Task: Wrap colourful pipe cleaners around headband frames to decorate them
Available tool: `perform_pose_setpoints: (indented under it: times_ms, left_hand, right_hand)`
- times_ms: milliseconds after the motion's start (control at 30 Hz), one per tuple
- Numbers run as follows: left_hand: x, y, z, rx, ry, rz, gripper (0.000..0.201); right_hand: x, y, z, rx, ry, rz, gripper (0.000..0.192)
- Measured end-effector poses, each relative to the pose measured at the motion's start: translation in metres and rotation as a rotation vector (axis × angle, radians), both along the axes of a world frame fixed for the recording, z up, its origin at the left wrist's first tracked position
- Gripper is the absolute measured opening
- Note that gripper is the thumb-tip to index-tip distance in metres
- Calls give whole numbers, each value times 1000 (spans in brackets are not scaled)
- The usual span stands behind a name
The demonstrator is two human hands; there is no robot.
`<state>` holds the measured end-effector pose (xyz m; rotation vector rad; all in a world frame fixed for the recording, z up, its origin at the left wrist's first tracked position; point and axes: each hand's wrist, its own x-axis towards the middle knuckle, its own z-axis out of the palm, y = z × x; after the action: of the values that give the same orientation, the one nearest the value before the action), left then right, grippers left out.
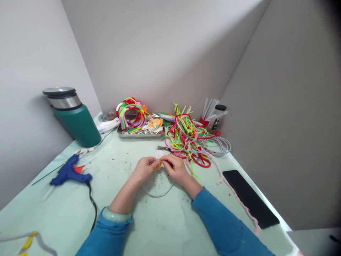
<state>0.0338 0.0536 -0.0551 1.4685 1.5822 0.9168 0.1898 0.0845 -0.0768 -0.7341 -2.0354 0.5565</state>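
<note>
A small yellow piece (159, 165) is pinched between left hand (144, 168) and right hand (174, 167) against a bare hoop (160, 190); wrapping seems barely begun.

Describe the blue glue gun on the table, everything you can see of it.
The glue gun is blue plastic by the look of it, with an orange trigger. It lies on its side on the pale green table, left of the left hand, nozzle pointing toward the left edge. A clear glue stick seems to protrude from one end. A black cord runs from its handle toward the near edge, passing beside the blue sleeve. No hand touches it.
</note>
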Motion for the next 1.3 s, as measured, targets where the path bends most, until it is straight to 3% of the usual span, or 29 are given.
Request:
perform_pose_setpoints:
  times_ms: [300, 533, 833, 1300]
  left_hand:
    - [-1, 1, -6, -17, -81, -43, 26]
    - [-4, 4, -15, 18, 133, -4, 28]
    - [-5, 1, -4, 21, 283, 39, 27]
    - [-4, 0, -2, 131, 282, -21, 30]
  right_hand:
    - [0, 0, 0, -4, -3, 8, 17]
    - [-1, 0, -1, -1, -3, 21, 17]
    - [-1, 0, 0, -7, -18, 16, 16]
    - [-1, 1, -1, -29, -5, -5, 18]
